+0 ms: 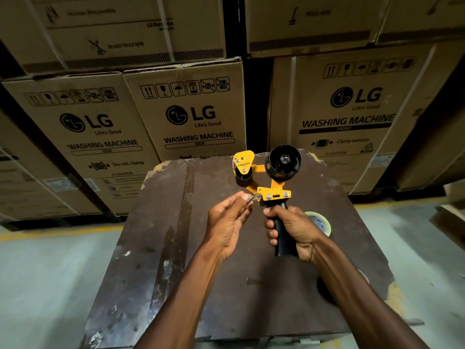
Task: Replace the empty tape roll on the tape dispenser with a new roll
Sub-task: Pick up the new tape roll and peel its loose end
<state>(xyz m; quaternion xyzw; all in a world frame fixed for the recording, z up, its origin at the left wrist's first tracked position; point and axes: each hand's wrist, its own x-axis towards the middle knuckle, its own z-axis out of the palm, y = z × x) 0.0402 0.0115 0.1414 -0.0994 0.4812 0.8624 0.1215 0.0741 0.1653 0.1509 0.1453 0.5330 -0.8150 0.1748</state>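
Observation:
My right hand (289, 229) grips the black handle of a yellow tape dispenser (271, 180) and holds it upright above the brown board. Its black spool hub (283, 161) at the upper right carries no roll. My left hand (230, 219) pinches the small metal blade flap at the dispenser's lower left between thumb and forefinger. A roll of clear tape (319, 221) lies flat on the board just right of my right hand, partly hidden by it. Another round object shows behind my right forearm, mostly hidden.
The worn brown board (176, 248) serves as the work surface, with chipped edges. Stacked cardboard washing machine boxes (198, 114) stand close behind it. Grey concrete floor (50, 273) with a yellow line lies on both sides. More cardboard sits at the far right (453, 212).

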